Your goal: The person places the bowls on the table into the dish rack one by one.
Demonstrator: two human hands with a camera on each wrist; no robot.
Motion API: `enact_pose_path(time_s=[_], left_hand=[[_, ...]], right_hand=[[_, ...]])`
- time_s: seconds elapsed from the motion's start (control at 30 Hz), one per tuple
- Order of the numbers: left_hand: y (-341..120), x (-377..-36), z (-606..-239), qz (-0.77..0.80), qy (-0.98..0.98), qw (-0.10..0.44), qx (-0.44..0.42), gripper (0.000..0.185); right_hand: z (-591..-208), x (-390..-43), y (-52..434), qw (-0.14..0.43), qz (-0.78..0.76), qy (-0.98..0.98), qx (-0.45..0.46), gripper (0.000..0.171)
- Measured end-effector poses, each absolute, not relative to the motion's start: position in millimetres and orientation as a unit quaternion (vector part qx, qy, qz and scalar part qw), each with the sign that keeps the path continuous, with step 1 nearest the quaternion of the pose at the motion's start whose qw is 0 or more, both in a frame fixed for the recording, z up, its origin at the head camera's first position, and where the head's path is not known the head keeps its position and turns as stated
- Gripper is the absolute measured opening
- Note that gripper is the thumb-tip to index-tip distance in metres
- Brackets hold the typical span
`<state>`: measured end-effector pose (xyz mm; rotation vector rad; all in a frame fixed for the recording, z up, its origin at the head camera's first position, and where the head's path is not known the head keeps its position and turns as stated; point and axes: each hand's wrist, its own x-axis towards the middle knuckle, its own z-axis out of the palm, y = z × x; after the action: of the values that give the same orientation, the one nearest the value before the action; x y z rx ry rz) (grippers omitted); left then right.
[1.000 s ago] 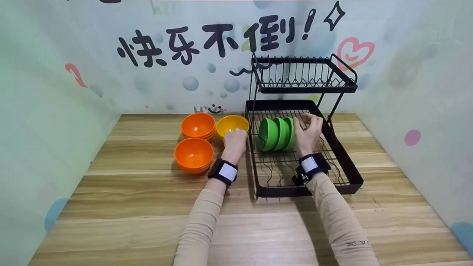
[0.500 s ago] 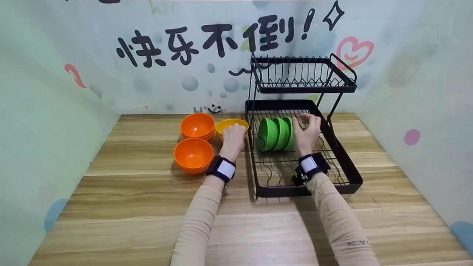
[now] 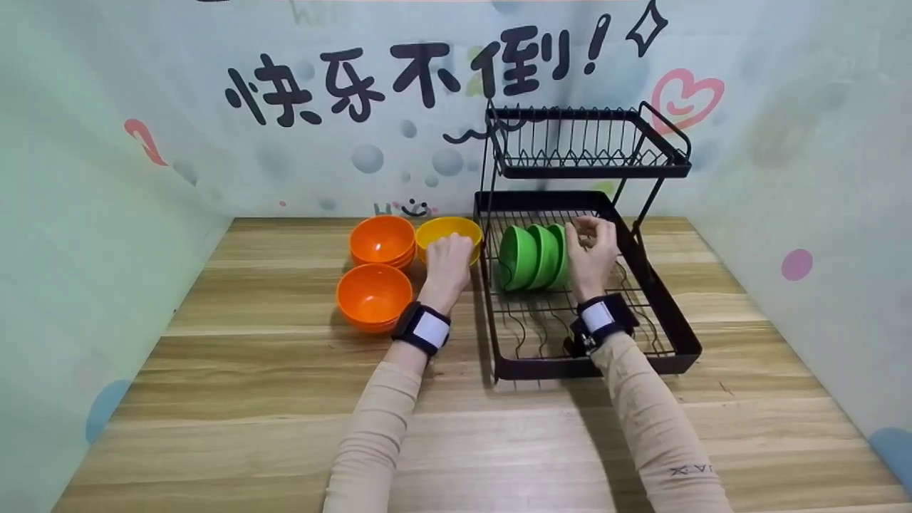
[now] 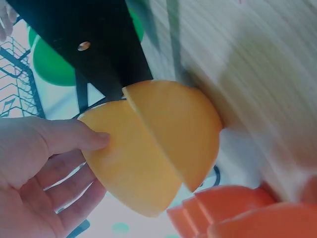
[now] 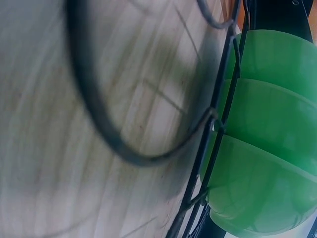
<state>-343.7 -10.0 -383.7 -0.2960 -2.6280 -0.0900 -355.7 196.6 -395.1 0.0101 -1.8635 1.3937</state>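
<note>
My left hand pinches a yellow bowl at its rim, thumb on the outside and fingers on the other side. A second yellow bowl overlaps it, and the two sit at an angle to each other in the left wrist view. Several green bowls stand on edge in a row in the dish rack's lower tier. Beside the rightmost one is my right hand, fingers loosely curved around nothing; whether its thumb touches that bowl I cannot tell. In the right wrist view the green bowls show, the hand does not.
Left of the yellow bowls are two stacks of orange bowls, one behind and one in front. The black two-tier dish rack has a raised rim and a wire upper shelf above the green bowls. Walls enclose the wooden table.
My left hand has shifted slightly left. The upper yellow bowl in it has tilted, and its rim now shows a little higher. My right hand has barely moved.
</note>
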Motion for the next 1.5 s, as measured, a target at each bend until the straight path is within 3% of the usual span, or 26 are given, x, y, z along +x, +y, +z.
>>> enact_pose_path(time_s=[0.2, 0.5, 0.77, 0.93, 1.2, 1.5], left_hand=[[-12.3, -328.8, -374.9, -0.022, -0.947, 0.294, -0.129, 0.008], [-3.8, -300.4, -369.2, 0.021, -0.925, 0.339, -0.171, 0.010], [10.3, -283.7, -367.8, 0.038, -0.920, 0.319, -0.225, 0.016], [17.8, -279.2, -369.3, 0.053, -0.899, 0.351, -0.255, 0.013], [25.9, -277.5, -369.3, 0.054, -0.866, 0.415, -0.272, 0.003], [32.3, -277.4, -368.4, 0.045, -0.855, 0.430, -0.285, 0.004]], right_hand=[[-393.7, -354.0, 194.6, 0.353, 0.610, -0.708, 0.038, 0.026], [-393.5, -349.2, 192.7, 0.242, 0.706, -0.654, 0.123, 0.025], [-393.2, -345.1, 193.9, 0.144, 0.710, -0.666, 0.177, 0.040], [-391.5, -344.8, 194.1, 0.100, 0.714, -0.666, 0.191, 0.048], [-392.5, -346.7, 194.1, 0.068, 0.742, -0.646, 0.164, 0.049], [-393.2, -347.0, 194.9, 0.064, 0.761, -0.631, 0.134, 0.042]])
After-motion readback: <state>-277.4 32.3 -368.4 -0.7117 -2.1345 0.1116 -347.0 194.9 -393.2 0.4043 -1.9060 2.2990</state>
